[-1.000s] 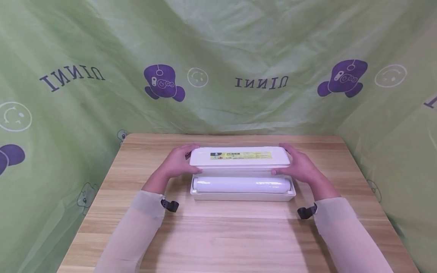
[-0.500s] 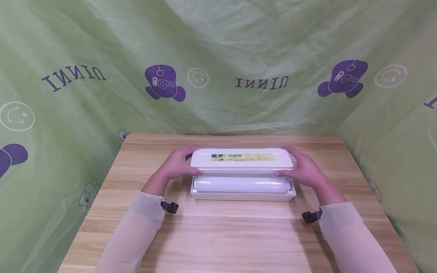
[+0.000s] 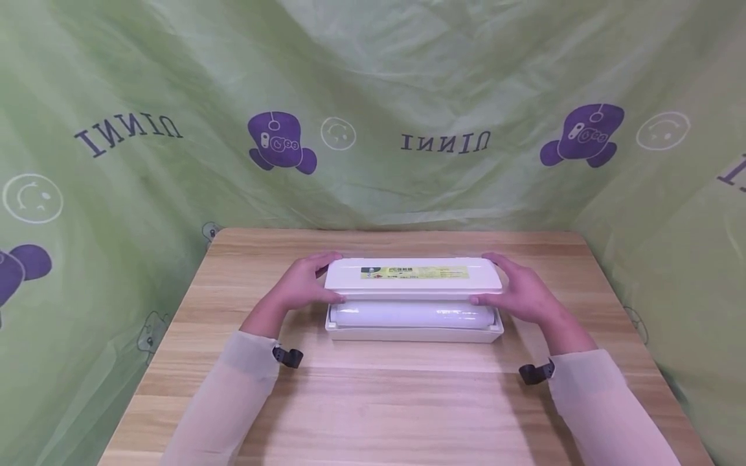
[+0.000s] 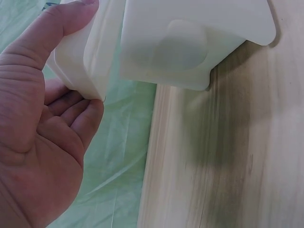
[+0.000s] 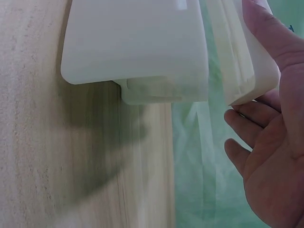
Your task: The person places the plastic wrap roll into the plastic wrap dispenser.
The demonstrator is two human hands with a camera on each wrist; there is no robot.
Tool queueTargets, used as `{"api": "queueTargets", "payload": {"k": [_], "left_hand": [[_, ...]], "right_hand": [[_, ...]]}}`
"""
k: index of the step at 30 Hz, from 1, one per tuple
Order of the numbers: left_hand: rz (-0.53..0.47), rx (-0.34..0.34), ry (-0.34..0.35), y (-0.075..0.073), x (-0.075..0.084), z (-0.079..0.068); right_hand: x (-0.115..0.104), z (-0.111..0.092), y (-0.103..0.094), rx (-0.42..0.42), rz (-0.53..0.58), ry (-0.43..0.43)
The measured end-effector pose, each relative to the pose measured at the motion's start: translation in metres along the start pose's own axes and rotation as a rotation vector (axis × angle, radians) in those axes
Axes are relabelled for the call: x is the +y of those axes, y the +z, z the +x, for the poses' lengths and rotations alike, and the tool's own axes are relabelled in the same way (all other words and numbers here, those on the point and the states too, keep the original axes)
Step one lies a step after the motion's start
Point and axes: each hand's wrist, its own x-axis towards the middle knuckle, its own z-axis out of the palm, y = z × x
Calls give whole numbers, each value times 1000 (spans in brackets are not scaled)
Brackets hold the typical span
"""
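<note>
Both hands hold a white plastic lid (image 3: 408,287) with a yellow label, one at each end. My left hand (image 3: 303,283) grips its left end, thumb at the front edge and fingers at the back. At the other end my right hand (image 3: 524,291) does the same. Below the lid stands a long white box (image 3: 415,335) with a shiny roll of cling film (image 3: 408,316) in it; the lid hides the box's rear part. Both wrist views show a gap between the lid (image 4: 102,47) and the box (image 5: 137,47).
The box stands on a wood-grain table (image 3: 384,401). Green curtains (image 3: 373,188) with purple prints hang behind and at both sides of it. A small black device (image 3: 288,356) sits at the left wrist, another (image 3: 536,373) at the right.
The lid has come down and toward the person, now covering more of the view of the box and the roll. Both hands have moved with it. The box has stayed in place.
</note>
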Motion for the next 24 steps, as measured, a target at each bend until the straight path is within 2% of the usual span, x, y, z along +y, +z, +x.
{"api": "queueTargets", "payload": {"k": [17,24], "left_hand": [[-24,0,33,1,2,-12],[-22,4,36,3,-1,-15]], "right_hand": [[0,-10,1,-3,2,-55],[0,-16,3,-21,-7,-44]]}}
